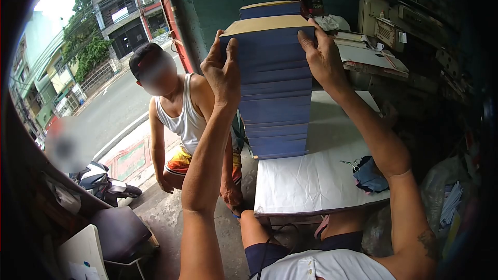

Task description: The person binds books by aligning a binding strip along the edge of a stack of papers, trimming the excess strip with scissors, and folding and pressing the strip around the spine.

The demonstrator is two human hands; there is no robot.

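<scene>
The tall, straight-sided stack of blue-edged blocks with a flat tan top stands upright on the table covered in white, creased sheeting, near its far left corner. At the top of the stack, the left hand grips the left corner, its thumb on the blue front face and its fingers around the side. The right hand grips the opposite top corner in the same way, thumb in front. Just behind the stack shows the top of a second blue stack with a tan top. To the right of the stack, near the table's front edge, lies a crumpled dark blue cloth with a small metal object beside it. Left of the stack is a person in a white tank top and dark cap, leaning forward with arms lowered
</scene>
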